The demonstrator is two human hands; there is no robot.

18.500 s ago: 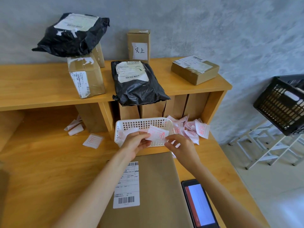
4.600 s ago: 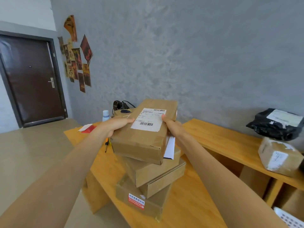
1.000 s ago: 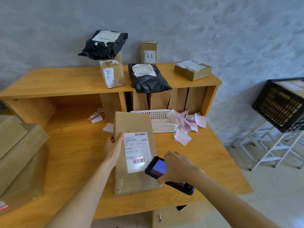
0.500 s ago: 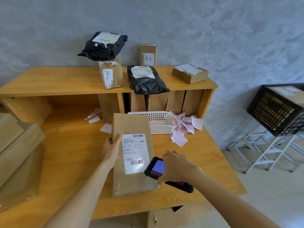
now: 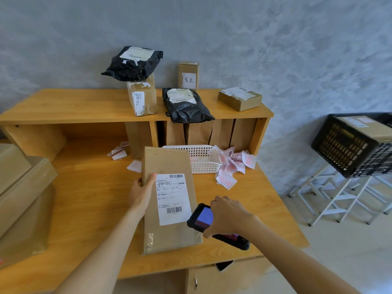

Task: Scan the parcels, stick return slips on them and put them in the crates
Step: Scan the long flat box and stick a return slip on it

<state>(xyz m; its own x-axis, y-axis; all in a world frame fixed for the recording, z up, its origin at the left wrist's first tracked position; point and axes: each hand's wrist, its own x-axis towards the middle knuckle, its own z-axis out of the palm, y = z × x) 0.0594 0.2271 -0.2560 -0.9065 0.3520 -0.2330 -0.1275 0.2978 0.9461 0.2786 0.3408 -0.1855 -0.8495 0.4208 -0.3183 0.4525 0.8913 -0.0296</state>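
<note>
Gripped in the right hand [image 5: 228, 215] is a black handheld scanner [image 5: 214, 227], its lit screen turned up and its far end held at the near right edge of a flat cardboard parcel [image 5: 169, 200]. That parcel is laid lengthwise on the smooth wooden counter [image 5: 89, 198], and its left edge is clasped by the left hand [image 5: 141, 193], thumb laid on top beside the white rectangular shipping label [image 5: 172, 199]. Barcodes are printed at the far and near ends of the label.

Just beyond the parcel a white perforated plastic basket [image 5: 201, 159] is set, with crumpled white slips stamped in red [image 5: 230, 166] scattered to its right and a few more to the far left of the parcel. On the raised shelf [image 5: 74, 107] at the far side, two glossy black plastic mailing bags [image 5: 186, 107] and three brown boxes are placed, one bag stacked on a box. At the near left edge, large cardboard boxes [image 5: 23, 196] are piled. To the right, off the counter, a black lattice crate [image 5: 350, 145] with a labelled box inside is carried on a white metal stand [image 5: 339, 198].
</note>
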